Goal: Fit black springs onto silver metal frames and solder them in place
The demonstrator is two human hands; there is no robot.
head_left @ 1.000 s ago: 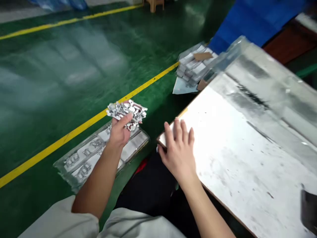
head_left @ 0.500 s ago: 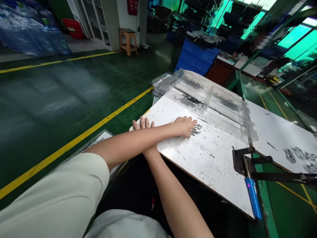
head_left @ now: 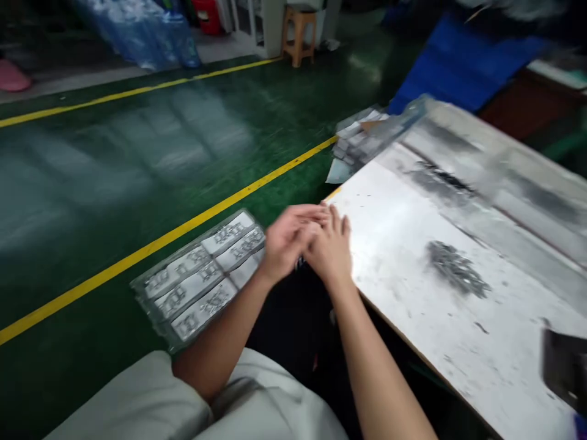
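My left hand (head_left: 291, 238) and my right hand (head_left: 331, 250) meet over the near left corner of the white tabletop (head_left: 389, 226). The left one has its fingers stretched toward the right and its thumb apart. On the right hand, the fingers point away from me, slightly spread; its thumb side is hidden behind the left. A small bright spot shows just under them, too blurred to name. To the right, apart from both hands, lies a pile of small shiny metal pieces (head_left: 458, 269).
Low at the left sits a clear compartment tray (head_left: 197, 281) with metal pieces on white liners. A larger clear divided case (head_left: 486, 165) with dark pins lies along the table's far side. A dark bracket (head_left: 566, 366) stands at right. Beyond are a stool (head_left: 299, 33) and blue sheet (head_left: 463, 67).
My left hand has left the metal pile and drawn back left, so my arms no longer cross. My right hand has lifted from the table corner to meet it. The view has swung left and down.
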